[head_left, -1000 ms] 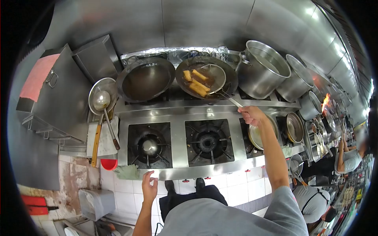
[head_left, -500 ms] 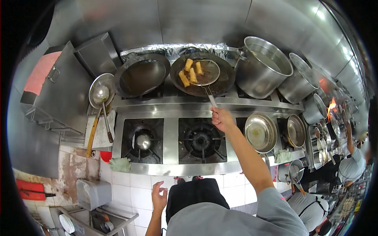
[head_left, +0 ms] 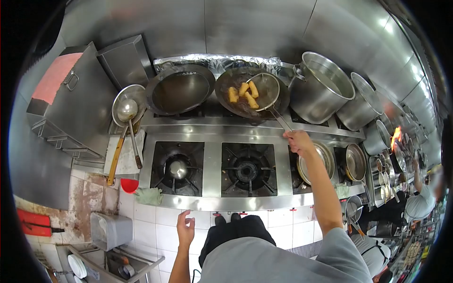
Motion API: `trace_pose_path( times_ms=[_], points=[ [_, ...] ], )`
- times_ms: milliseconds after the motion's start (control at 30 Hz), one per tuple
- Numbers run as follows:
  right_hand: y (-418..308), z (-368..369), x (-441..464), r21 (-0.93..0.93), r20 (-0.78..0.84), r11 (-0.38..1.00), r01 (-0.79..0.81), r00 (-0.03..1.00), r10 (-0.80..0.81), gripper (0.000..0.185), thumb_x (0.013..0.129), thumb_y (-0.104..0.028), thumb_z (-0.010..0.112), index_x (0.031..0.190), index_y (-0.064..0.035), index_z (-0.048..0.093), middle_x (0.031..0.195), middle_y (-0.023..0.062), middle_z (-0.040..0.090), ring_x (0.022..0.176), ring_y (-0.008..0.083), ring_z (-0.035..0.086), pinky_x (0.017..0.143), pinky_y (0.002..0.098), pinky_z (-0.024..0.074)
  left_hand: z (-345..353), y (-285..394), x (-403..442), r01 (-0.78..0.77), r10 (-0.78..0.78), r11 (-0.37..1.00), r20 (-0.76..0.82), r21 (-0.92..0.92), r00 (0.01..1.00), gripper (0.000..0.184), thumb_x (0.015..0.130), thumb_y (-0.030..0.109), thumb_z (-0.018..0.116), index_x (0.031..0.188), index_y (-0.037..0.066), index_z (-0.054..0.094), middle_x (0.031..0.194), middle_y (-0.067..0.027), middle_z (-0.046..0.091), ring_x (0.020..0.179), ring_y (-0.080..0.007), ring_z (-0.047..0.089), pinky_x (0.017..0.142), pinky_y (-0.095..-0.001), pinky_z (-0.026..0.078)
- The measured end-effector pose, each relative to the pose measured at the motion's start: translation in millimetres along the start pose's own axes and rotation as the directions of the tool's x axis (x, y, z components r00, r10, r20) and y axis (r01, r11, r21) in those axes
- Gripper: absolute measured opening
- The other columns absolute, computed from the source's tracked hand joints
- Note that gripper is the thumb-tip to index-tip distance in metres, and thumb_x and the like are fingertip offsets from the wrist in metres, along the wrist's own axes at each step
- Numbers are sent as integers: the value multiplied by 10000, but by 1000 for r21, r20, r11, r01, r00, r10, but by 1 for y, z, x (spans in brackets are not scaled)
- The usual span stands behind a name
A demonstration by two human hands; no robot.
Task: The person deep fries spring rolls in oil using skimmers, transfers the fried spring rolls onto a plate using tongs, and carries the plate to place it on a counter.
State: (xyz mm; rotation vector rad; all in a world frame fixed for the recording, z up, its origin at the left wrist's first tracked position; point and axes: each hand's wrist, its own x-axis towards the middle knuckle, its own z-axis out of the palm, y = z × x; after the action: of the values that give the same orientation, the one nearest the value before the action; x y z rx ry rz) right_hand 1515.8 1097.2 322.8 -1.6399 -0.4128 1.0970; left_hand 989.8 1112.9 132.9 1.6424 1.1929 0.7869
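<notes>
Right hand: the right hand [head_left: 298, 140] is clenched round the handle end of a wire-mesh skimmer [head_left: 270, 94], arm stretched over the front of the range.
Left hand: the left hand [head_left: 185, 228] is released, fingers loosely bent, low in front of the range's front edge and well apart from the cookware.
Skimmer: its round mesh sits in the right part of the rear carbon-steel wok [head_left: 281, 104], handle slanting over the rim towards the person.
Fried rolls: four golden fried rolls [head_left: 233, 95] lie in that wok's dark oil, left and middle; two overlap the mesh's left edge, though whether they rest on it I cannot tell.
Second wok: another dark wok [head_left: 155, 96], just left of the first, holds brownish liquid.
Stockpots: a tall steel stockpot [head_left: 309, 96] stands right of the rolls, with a smaller one [head_left: 354, 112] beside it.
Front burners: the left burner [head_left: 178, 170] has a shiny domed centre; the right burner [head_left: 247, 170] has a dark one.
Far left: a steel ladle [head_left: 127, 110] lies in a round metal strainer [head_left: 116, 101]; a pink cloth [head_left: 56, 80] covers part of the steel cabinet [head_left: 89, 104].
Far right: a flame [head_left: 396, 136] rises near a co-worker in a grey shirt [head_left: 420, 203].
Lettering: any print on the far-right shelves [head_left: 424, 240] is too small and blurred to read.
</notes>
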Motion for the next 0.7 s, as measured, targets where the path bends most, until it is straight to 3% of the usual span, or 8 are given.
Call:
trace_pose_path(
  times_ms=[167,233,533,600,700],
  points=[
    [-19,-19,0,-132,-16,987,-93,996,92,185,944,-212,532,894,-34,549,518,-46,366,390,77,283,369,249,211,-7,2,5,-6,6,1000,8,-13,1000,355,829,0,615,1178,36,561,1109,-106,582,760,-168,602,728,-298,492],
    [-14,-19,9,24,112,987,-157,982,153,167,948,-200,518,911,-39,544,526,-48,371,390,74,292,365,238,216,-9,-2,4,-6,6,1000,21,-19,1000,358,827,-3,616,1179,39,562,1108,-104,584,757,-166,602,732,-302,493],
    [32,51,10,270,153,950,-153,982,115,161,982,-194,474,917,-56,525,526,-39,381,379,77,264,361,251,199,-20,-9,-7,58,-59,998,29,14,998,368,824,-18,623,1182,44,565,1090,-90,602,748,-149,605,721,-298,496],
    [34,63,15,414,221,893,-177,971,90,160,988,-196,459,928,-59,516,519,-40,366,376,74,260,360,250,202,-21,-16,-8,68,-68,998,46,-10,997,367,824,-18,623,1181,43,565,1067,-84,610,745,-144,603,715,-293,496],
    [43,85,18,485,224,856,-178,972,75,155,991,-193,452,916,-69,507,517,-43,348,382,75,256,366,252,210,-20,-17,-8,87,-85,996,54,-32,995,367,825,-22,621,1182,41,566,1028,-75,623,739,-133,598,705,-284,494]
  ],
)
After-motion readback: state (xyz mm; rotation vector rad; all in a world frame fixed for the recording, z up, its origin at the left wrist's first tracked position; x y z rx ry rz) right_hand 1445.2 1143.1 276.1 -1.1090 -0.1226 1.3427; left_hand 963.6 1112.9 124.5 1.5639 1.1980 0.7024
